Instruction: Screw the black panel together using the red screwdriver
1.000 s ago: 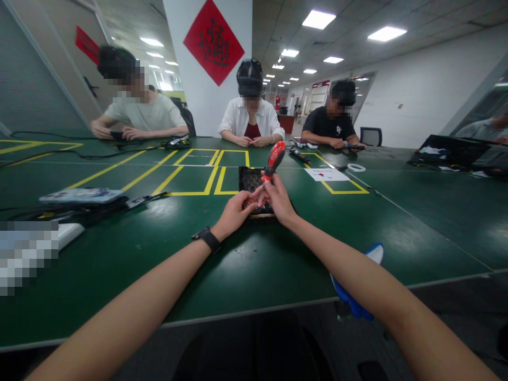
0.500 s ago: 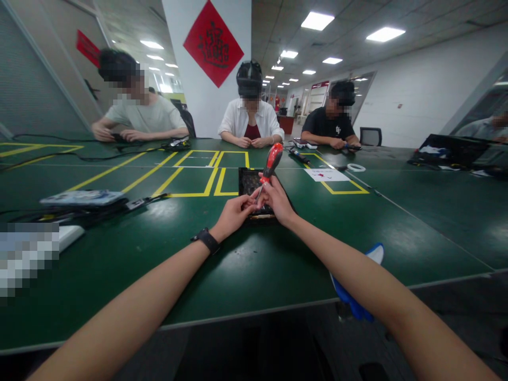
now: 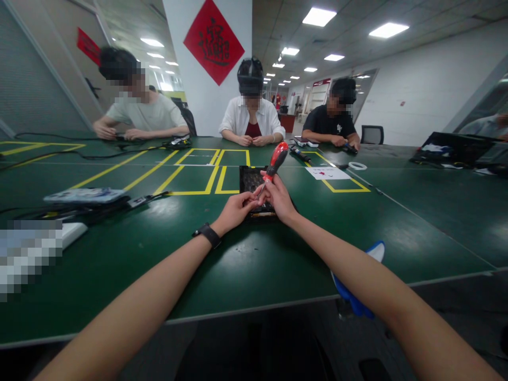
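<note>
Screwdriver with red-and-black handle (image 3: 277,160) slants over a black rectangular case (image 3: 245,177), pinched in the right-hand grip (image 3: 281,200); the left-hand grip's (image 3: 237,208) closure cannot be told.

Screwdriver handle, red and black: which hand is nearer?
Right. The right hand holds the screwdriver handle by its lower end; the left hand is below and left of it, near the shaft.

The right grip (image 3: 281,199) holds a red-and-black screwdriver (image 3: 277,159) over a black case (image 3: 247,178), beside the left grip (image 3: 235,209).
</note>
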A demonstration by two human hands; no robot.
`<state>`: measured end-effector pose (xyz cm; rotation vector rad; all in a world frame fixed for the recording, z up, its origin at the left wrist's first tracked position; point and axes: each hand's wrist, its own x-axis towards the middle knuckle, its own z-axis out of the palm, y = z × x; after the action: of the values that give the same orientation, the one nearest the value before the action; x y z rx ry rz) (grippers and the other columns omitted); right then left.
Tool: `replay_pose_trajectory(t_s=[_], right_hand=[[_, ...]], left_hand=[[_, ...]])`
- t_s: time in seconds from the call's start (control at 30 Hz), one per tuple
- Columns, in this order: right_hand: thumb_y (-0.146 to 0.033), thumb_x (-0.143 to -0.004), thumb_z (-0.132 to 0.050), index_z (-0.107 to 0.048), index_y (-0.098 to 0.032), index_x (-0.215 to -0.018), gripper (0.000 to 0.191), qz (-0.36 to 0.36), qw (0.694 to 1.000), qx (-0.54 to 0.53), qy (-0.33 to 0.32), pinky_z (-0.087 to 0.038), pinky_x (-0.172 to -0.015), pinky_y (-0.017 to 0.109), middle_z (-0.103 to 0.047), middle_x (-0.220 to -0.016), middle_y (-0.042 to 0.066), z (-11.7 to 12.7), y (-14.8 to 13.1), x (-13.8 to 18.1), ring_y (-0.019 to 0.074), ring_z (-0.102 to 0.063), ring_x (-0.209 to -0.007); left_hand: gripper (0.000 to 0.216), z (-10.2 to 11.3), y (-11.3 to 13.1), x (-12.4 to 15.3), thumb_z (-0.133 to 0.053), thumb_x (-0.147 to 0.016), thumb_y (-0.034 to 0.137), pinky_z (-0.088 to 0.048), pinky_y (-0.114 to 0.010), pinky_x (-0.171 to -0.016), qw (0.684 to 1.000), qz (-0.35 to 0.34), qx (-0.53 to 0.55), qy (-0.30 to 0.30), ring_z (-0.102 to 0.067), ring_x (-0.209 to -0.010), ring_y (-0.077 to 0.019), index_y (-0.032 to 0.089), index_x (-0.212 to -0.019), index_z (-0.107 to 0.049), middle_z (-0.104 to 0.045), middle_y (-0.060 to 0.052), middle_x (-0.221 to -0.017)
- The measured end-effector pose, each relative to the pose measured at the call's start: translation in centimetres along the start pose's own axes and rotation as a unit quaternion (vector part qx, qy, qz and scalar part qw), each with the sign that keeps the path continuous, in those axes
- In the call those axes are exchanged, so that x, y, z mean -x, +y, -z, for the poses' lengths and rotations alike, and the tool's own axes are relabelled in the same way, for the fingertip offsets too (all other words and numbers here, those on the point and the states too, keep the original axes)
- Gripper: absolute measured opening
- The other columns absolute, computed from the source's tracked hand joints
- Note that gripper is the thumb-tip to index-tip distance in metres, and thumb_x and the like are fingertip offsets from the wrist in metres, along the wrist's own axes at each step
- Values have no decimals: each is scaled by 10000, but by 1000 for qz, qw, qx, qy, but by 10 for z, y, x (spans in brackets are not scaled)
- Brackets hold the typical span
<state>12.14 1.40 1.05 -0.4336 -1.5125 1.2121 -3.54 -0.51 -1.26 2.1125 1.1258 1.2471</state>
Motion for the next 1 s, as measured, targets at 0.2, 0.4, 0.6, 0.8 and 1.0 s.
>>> replay_pose_trajectory(t_s=[0.2, 0.4, 0.6, 0.8, 1.0], right_hand=[[-438, -876, -443, -408, -232, -1187, 374, 9, 1000, 18, 3, -441, -489, 183, -610, -747, -25, 0, 0, 0, 61, -552, -503], [-437, -867, -462, -410, -218, -1183, 388, 21, 1000, 19, -5, -435, -482, 174, -609, -707, -36, -1, -1, 0, 53, -542, -476], [-449, -885, -413, -424, -212, -1191, 387, 4, 1000, -6, -13, -428, -466, 177, -618, -693, -28, 1, -1, 0, 61, -546, -456], [-411, -883, -430, -472, -195, -1156, 351, -11, 999, -21, -23, -430, -457, 185, -624, -710, -15, 4, 0, -1, 69, -555, -452], [-417, -878, -445, -466, -209, -1131, 328, 4, 1000, -11, 5, -428, -454, 175, -623, -702, -27, 2, -2, 0, 59, -543, -443]], left_hand=[[278, 2, 1, -2, -523, -823, 395, -419, -254, -691, 1000, -8, 11, -9, -574, -710, -143, 151, -837, -657, -668, -25, -783], [266, 0, 0, -1, -597, -765, 400, -380, -226, -587, 999, 17, 4, 29, -497, -601, -106, 143, -822, -638, -619, -6, -709], [262, 2, -2, -1, -571, -786, 387, -384, -235, -610, 1000, 20, 7, 1, -515, -615, -113, 136, -813, -644, -627, -10, -714], [258, 2, 1, 0, -528, -818, 355, -409, -253, -686, 1000, -4, -5, -14, -559, -696, -135, 137, -846, -664, -656, -25, -778], [278, 0, 8, 2, -593, -769, 397, -407, -221, -581, 999, 32, 16, 24, -527, -593, -106, 131, -825, -650, -643, -21, -702]])
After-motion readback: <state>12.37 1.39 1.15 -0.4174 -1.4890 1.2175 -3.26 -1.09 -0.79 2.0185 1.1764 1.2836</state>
